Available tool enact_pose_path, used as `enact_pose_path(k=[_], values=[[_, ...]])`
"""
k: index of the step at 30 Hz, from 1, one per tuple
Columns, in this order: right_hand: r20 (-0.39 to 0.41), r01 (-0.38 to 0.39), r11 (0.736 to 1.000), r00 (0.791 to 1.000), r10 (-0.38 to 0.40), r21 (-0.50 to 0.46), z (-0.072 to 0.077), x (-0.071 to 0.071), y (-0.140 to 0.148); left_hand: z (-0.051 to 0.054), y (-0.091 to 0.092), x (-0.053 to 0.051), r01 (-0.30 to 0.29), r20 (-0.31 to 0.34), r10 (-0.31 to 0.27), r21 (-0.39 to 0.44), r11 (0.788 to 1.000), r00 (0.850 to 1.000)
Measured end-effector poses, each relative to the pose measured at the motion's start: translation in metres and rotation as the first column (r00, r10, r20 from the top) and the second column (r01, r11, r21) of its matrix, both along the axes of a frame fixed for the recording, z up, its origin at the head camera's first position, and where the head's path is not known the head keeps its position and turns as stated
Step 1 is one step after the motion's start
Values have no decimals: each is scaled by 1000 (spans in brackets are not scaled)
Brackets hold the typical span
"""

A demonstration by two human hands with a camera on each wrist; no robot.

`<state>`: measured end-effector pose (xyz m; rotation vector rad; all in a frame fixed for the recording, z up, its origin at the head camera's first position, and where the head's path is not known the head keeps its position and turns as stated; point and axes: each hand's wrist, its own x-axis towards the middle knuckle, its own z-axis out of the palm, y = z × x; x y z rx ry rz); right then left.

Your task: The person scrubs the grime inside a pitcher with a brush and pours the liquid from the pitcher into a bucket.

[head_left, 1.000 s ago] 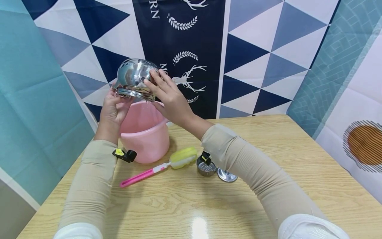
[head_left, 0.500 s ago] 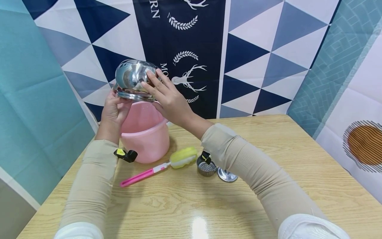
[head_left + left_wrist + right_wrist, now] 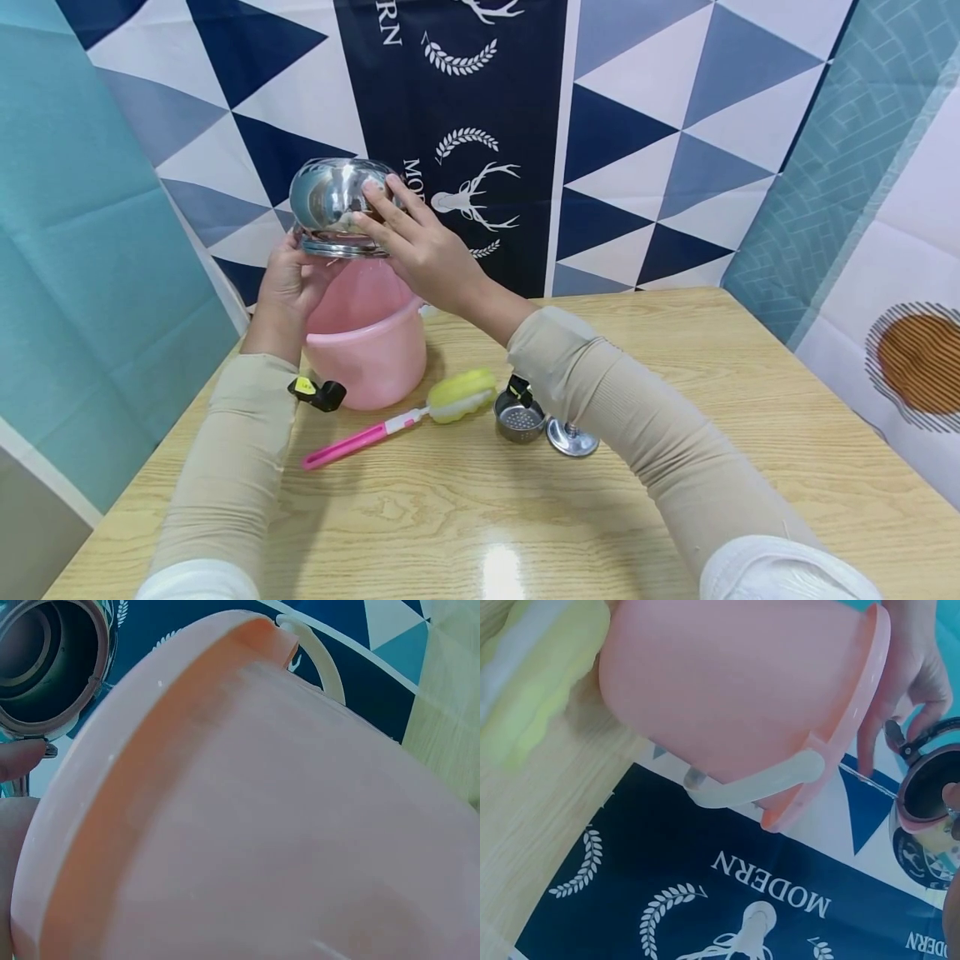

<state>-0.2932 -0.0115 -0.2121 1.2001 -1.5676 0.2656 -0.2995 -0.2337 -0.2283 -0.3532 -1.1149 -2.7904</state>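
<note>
A shiny steel teapot [image 3: 330, 200] is tipped mouth down above the pink bucket [image 3: 367, 367]. My left hand [image 3: 288, 279] holds it at its handle side, and the dark handle [image 3: 894, 739] shows in the right wrist view. My right hand [image 3: 423, 250] grips the pot's other side, fingers spread over the rounded body and thumb by the rim. A thin stream of water [image 3: 868, 782] runs from the pot's mouth toward the bucket. In the left wrist view the pot's open mouth [image 3: 94, 675] appears beyond the bucket rim, beside a left finger [image 3: 21, 759].
In front of the bucket lies a bottle brush [image 3: 405, 419] with a yellow sponge head and pink handle. A perforated strainer cup [image 3: 519, 425] and a round metal lid [image 3: 573, 440] sit to its right on the wooden table [image 3: 420, 517]. Patterned cloth [image 3: 630, 167] hangs behind.
The teapot has come down slightly and turned more level, mouth downward, with both hands moving along with it. Bucket, brush, strainer cup and lid have stayed in place.
</note>
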Motion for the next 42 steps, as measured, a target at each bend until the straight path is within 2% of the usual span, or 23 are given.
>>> enact_pose_path(k=[2, 6, 9, 13, 17, 21, 28, 34, 38, 42], values=[[-7, 3, 1000, 1000, -3, 4, 0, 0, -1, 0, 0, 0, 0, 4, 1, -40, 999, 1000], [-5, 12, 1000, 1000, -12, 10, 0, -1, 0, -1, -1, 2, -2, 52, 7, -100, 995, 999], [13, 20, 1000, 1000, -20, 15, -1, -1, 1, -2, -1, 3, -4, 93, 17, -137, 990, 996], [48, 15, 1000, 999, -16, 22, -3, -1, 3, -4, -1, 4, 12, 111, 8, -181, 983, 994], [73, 7, 1000, 997, -9, 19, -6, -2, 4, -5, 0, 3, 38, 127, -17, -167, 985, 992], [138, 9, 1000, 990, -10, 5, -9, -2, 6, -4, 1, 3, 51, 141, -35, -108, 993, 989], [311, -16, 997, 950, 37, -72, -14, -2, 8, 0, 4, 5, 37, 184, -29, -39, 999, 982], [387, -4, 986, 920, 70, -168, -17, -1, 12, 5, 8, 6, 36, 192, -40, 26, 999, 981], [447, 13, 977, 890, 85, -212, -18, 0, 17, 7, 11, 8, 47, 194, -58, 61, 997, 979], [500, 26, 971, 860, 98, -237, -16, 2, 20, 9, 14, 11, 55, 197, -66, 62, 997, 978]])
